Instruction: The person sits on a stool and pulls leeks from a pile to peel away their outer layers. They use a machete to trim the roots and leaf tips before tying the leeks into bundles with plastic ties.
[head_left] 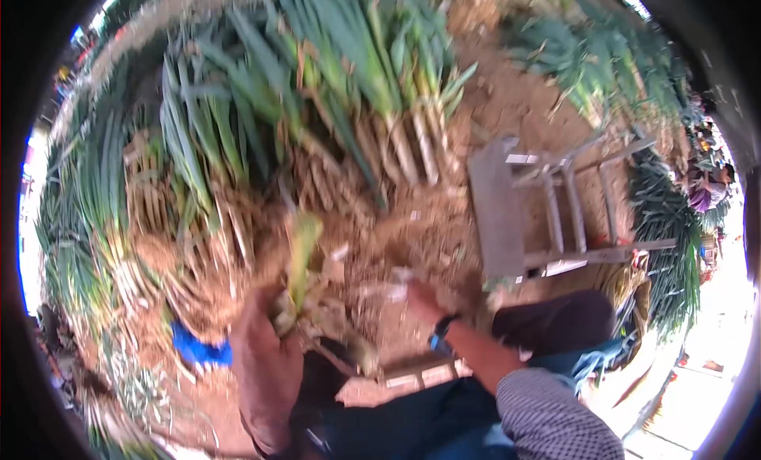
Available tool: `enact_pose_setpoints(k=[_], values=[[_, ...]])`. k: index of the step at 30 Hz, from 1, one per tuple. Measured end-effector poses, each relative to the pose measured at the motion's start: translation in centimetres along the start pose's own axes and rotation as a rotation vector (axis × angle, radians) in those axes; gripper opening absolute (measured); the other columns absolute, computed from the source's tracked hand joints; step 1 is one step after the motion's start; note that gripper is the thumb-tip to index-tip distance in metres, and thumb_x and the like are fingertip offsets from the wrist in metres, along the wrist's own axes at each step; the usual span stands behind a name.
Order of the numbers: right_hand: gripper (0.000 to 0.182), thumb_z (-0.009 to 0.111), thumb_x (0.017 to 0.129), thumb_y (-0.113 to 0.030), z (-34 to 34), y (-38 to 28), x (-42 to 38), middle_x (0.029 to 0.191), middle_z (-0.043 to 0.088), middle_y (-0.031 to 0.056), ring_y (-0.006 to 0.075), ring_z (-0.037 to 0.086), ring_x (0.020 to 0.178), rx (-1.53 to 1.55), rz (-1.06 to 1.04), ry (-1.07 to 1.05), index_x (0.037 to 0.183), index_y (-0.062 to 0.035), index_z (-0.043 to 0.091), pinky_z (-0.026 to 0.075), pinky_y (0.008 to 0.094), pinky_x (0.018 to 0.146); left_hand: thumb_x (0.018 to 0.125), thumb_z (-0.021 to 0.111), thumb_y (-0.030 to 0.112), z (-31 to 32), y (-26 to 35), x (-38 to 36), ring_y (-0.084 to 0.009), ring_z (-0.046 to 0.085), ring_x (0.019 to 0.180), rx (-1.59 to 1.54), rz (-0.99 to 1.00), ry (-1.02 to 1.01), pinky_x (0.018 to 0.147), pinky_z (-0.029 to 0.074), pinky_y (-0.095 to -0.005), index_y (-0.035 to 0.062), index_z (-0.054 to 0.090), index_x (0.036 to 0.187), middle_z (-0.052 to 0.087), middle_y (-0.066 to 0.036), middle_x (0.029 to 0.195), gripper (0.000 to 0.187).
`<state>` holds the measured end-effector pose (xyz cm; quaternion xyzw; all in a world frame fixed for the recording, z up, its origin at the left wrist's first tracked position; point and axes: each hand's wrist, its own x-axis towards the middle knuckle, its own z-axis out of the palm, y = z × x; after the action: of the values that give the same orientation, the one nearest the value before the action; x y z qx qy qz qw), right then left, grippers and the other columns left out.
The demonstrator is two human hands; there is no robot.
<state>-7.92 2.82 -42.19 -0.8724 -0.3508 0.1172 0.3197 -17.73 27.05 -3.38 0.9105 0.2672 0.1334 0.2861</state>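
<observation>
My left hand is closed around the lower part of a short yellow-green leek stalk, which points up and away from me. Pale and brownish leaf bits hang beside its fingers. My right hand, wearing a dark wristband, is a little to the right over the soil and blurred by motion. Its fingers look pinched together, with a small whitish thing at the tips; I cannot make out what that is. Ahead of both hands stand bundles of leeks with green tops and soil-coated white stems.
A wooden stool lies on its side to the right. More leeks are heaped at the back right, others at the left. A blue plastic piece lies near my left hand. Scraps cover the bare soil.
</observation>
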Motion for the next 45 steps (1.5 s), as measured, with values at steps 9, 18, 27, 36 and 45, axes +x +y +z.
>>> enact_pose_setpoints(k=[9, 18, 27, 36, 45], values=[[0.037, 0.068, 0.081, -0.024, -7.0, -7.5, 2.5, 0.091, 0.067, 0.024, 0.0402, 0.066, 0.084, 0.276, 0.16, -0.14, 0.106, 0.002, 0.063, 0.052, 0.047, 0.072, 0.078, 0.066, 0.0, 5.2, -2.7, -0.5, -0.043, 0.064, 0.09, -0.063, 0.177, 0.009, 0.079, 0.052, -0.0444, 0.0017, 0.057, 0.117, 0.066, -0.023, 0.097, 0.04], [0.057, 0.071, 0.082, -0.015, -18.1, -18.5, 5.5, 0.086, 0.066, 0.0096, 0.0155, 0.062, 0.073, 1.189, -0.05, 0.294, 0.13, 0.0025, 0.046, 0.051, 0.0304, 0.062, 0.082, 0.063, 0.007, 13.3, -4.6, -0.1, -0.0315, 0.068, 0.079, -0.558, -0.016, -0.227, 0.073, 0.054, -0.0385, -0.0027, 0.065, 0.108, 0.071, -0.015, 0.09, 0.028], [0.058, 0.061, 0.092, -0.028, -27.2, -21.9, 0.6, 0.115, 0.056, 0.0056, 0.0149, 0.054, 0.105, 0.886, -0.252, -0.118, 0.137, 0.0011, 0.038, 0.044, 0.0325, 0.088, 0.101, 0.047, 0.032, 8.4, 3.2, -5.5, -0.0136, 0.063, 0.086, -1.273, -0.059, -0.522, 0.077, 0.051, -0.0282, 0.003, 0.064, 0.114, 0.067, -0.007, 0.097, 0.036], [0.016, 0.056, 0.086, -0.01, -28.3, -23.0, 3.4, 0.079, 0.064, 0.0167, 0.0223, 0.07, 0.075, 0.437, -0.171, -0.322, 0.089, 0.0058, 0.058, 0.057, 0.0362, 0.061, 0.099, 0.058, 0.028, 11.5, 3.2, -5.2, -0.0098, 0.055, 0.061, -1.45, -0.178, -0.337, 0.052, 0.045, -0.0254, 0.0083, 0.065, 0.096, 0.059, 0.001, 0.076, 0.021], [0.021, 0.057, 0.089, -0.018, -24.4, -22.7, 4.2, 0.084, 0.064, 0.0184, 0.0346, 0.066, 0.084, -0.066, -0.332, 0.018, 0.1, -0.0008, 0.061, 0.053, 0.0425, 0.074, 0.091, 0.065, 0.014, 14.8, -0.6, -2.6, -0.0121, 0.061, 0.074, -1.282, -0.206, -0.032, 0.062, 0.049, -0.0274, -0.0018, 0.069, 0.101, 0.067, -0.002, 0.092, 0.02]])
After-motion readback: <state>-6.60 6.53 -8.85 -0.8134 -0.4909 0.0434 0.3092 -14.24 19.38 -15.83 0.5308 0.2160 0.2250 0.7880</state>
